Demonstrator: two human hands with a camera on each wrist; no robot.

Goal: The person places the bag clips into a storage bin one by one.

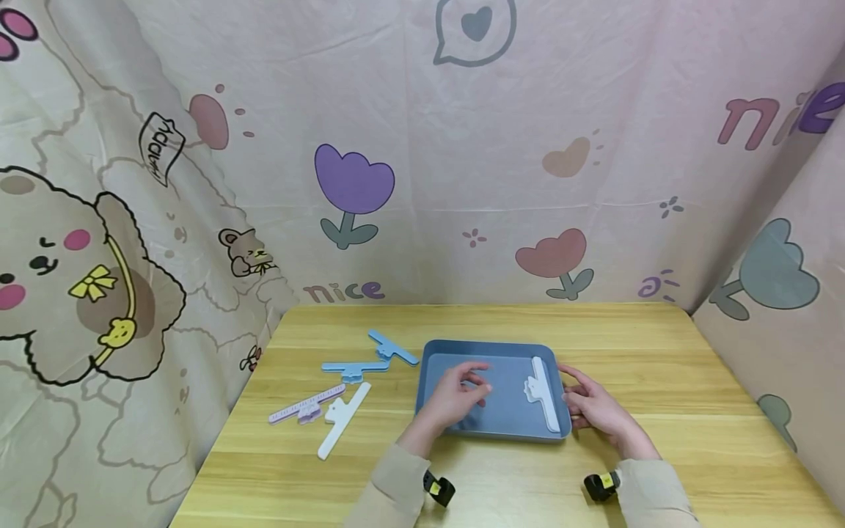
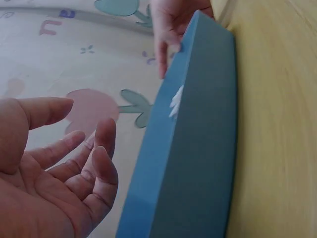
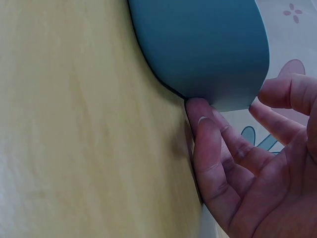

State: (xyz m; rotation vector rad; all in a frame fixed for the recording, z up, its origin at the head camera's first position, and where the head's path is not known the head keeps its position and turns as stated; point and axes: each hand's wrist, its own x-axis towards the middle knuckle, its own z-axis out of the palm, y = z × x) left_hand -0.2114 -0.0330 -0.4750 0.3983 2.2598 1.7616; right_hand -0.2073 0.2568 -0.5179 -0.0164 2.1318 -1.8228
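Note:
A blue-grey rectangular tray stands on the table with one white bag clip lying along its right side. My left hand hovers over the tray's left part, fingers loosely bent and nothing between them. At the tray's right end, my right hand grips the wall. In the right wrist view its fingertips tuck under the tray's bottom edge, while the thumb is up at the rim. The left wrist view shows just a sliver of the white clip above the tray wall.
Left of the tray lie several more bag clips: a blue one at the back, another blue one touching or close to it, a purple one and a white one. A printed curtain hangs behind the wooden table.

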